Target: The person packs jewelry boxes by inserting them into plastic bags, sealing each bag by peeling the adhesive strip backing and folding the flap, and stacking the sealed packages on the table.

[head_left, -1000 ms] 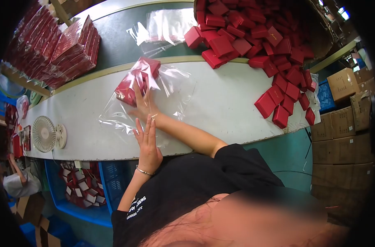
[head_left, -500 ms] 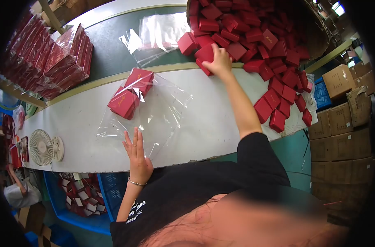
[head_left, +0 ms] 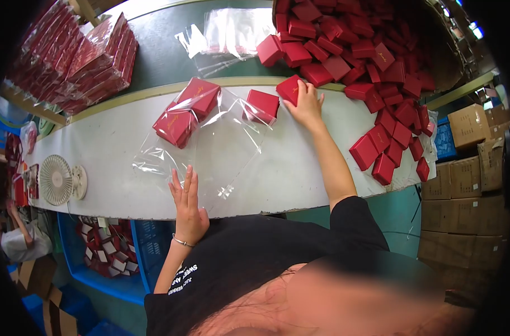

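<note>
My right hand (head_left: 307,107) grips a small red gift box (head_left: 288,89) at the table's back edge, thumb on its near side and fingers over its right end. Just left of it, a single red box (head_left: 262,105) rests beside the right side of a clear plastic bag (head_left: 227,148). Red boxes with gold lettering (head_left: 177,126) lie side by side at the bag's left part, under or inside the film; I cannot tell which. My left hand (head_left: 189,208) is open, fingers stretched out, at the bag's near edge, and holds nothing.
A heap of red boxes (head_left: 336,67) spills from a large carton onto the right of the white table (head_left: 115,173). Clear bags (head_left: 235,31) lie behind. Wrapped red stacks (head_left: 101,56) and a fan (head_left: 57,179) stand left. A blue crate (head_left: 140,246) holds boxes below.
My right hand has come away from the heap's edge with a red box. One single box now stands right of the paired boxes. My left hand stays by the bag, fingers still outstretched.
</note>
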